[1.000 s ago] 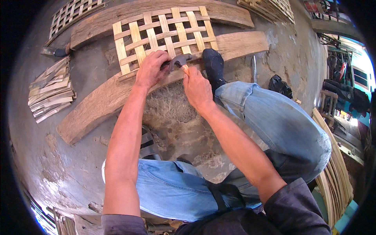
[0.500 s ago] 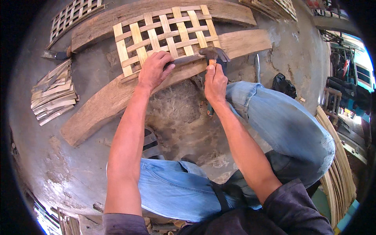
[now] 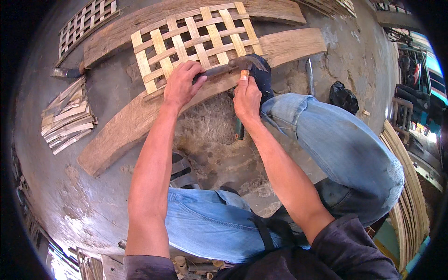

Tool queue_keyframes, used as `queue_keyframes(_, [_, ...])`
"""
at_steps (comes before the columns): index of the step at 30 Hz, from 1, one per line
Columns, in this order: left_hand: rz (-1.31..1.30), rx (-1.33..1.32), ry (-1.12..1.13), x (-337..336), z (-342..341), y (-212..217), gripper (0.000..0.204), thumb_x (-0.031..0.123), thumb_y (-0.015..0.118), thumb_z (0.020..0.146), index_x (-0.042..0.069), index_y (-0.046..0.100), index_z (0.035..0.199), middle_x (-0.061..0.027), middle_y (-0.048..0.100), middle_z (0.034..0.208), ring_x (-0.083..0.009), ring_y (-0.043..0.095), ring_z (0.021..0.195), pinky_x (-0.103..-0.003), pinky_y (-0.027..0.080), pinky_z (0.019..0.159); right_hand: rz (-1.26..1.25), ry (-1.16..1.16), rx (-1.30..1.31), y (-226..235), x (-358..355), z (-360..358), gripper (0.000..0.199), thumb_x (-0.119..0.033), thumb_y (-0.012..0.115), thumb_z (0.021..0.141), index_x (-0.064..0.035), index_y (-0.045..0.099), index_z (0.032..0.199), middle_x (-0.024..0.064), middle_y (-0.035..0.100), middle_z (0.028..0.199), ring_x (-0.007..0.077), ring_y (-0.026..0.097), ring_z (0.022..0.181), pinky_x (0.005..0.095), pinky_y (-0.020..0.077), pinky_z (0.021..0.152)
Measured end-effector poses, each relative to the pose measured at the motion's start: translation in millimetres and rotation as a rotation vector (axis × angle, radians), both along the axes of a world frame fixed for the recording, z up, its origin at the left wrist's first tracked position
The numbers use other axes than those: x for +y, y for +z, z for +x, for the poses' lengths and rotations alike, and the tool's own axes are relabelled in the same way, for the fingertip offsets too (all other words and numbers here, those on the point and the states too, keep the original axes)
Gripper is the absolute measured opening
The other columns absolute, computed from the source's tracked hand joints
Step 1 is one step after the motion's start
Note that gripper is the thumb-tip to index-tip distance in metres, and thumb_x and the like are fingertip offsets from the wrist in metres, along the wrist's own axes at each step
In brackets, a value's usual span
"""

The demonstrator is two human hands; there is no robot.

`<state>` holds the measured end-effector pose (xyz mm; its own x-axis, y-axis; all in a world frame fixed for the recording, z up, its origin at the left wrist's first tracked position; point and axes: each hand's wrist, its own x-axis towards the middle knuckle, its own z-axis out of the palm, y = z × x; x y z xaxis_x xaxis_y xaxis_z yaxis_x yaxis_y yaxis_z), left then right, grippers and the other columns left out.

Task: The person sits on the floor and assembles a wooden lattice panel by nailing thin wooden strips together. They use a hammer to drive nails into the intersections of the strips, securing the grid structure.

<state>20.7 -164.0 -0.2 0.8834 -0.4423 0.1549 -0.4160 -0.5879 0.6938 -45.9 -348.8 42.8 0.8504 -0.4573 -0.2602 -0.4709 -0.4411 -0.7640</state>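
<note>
A lattice panel (image 3: 196, 44) of pale, flat woven strips, bamboo-like, rests across two curved wooden planks (image 3: 119, 116). My left hand (image 3: 182, 86) is at the panel's near edge, fingers curled round the dark end of a flat dark metal tool (image 3: 219, 70); its exact kind is partly hidden. That tool lies along the panel's edge, pointing right. My right hand (image 3: 247, 99) grips a claw hammer (image 3: 252, 61) by its handle, which has an orange upper part and a green lower end. The hammer's head is by the tool's right end; whether they touch, I cannot tell.
At the left are a dark-handled blade (image 3: 65, 73) and a pile of split strips (image 3: 69, 119). Another lattice (image 3: 86, 25) lies far left. On the right are a curved metal blade (image 3: 310, 77), a black plastic bag (image 3: 343, 95) and a stack of long strips (image 3: 408, 200).
My right hand and the hammer have moved a little left, bringing the head nearer my left hand. My left hand keeps its grip in nearly the same place. The view has shifted slightly.
</note>
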Motion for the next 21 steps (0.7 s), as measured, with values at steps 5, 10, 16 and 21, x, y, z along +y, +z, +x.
queue_keyframes(5, [-0.002, -0.021, 0.002, -1.4, -0.4, 0.7, 0.018, 0.018, 0.071, 0.085, 0.008, 0.066, 0.1, -0.0072, 0.063, 0.105, -0.0296, 0.059, 0.099, -0.042, 0.049, 0.089, -0.037, 0.033, -0.029, 4.4, -2.1, -1.8, 0.035, -0.027, 0.04, 0.104, 0.0054, 0.054, 0.1, 0.0322, 0.062, 0.084, 0.053, 0.06, 0.084, 0.0574, 0.0431, 0.069])
queue_keyframes(10, [-0.015, -0.049, 0.02, -1.0, -0.6, -1.0, 0.017, 0.017, 0.07, 0.085, 0.008, 0.065, 0.099, -0.0073, 0.063, 0.104, -0.03, 0.059, 0.099, -0.042, 0.049, 0.088, -0.202, 0.174, -0.062, 21.3, -5.4, -5.0, 0.027, -0.022, 0.044, 0.103, 0.0031, 0.052, 0.103, 0.0304, 0.063, 0.083, 0.0518, 0.061, 0.083, 0.0575, 0.0438, 0.067])
queue_keyframes(16, [0.003, -0.082, 0.005, -5.3, -0.8, -1.0, 0.017, 0.017, 0.071, 0.084, 0.007, 0.065, 0.097, -0.0077, 0.063, 0.103, -0.0302, 0.059, 0.098, -0.042, 0.049, 0.087, -0.296, 0.289, -0.193, 8.5, -2.1, -12.6, 0.02, -0.018, 0.049, 0.101, 0.0008, 0.05, 0.108, 0.0282, 0.064, 0.084, 0.0497, 0.062, 0.083, 0.0561, 0.0467, 0.066])
queue_keyframes(21, [0.025, -0.009, -0.003, -3.1, -1.6, 1.8, 0.019, 0.016, 0.071, 0.084, 0.005, 0.065, 0.099, -0.011, 0.064, 0.104, -0.0335, 0.06, 0.1, -0.043, 0.049, 0.088, -0.319, 0.19, -0.439, 22.1, 0.9, -8.5, 0.02, -0.018, 0.048, 0.101, 0.0004, 0.049, 0.11, 0.0289, 0.063, 0.083, 0.0504, 0.062, 0.084, 0.0575, 0.0463, 0.065])
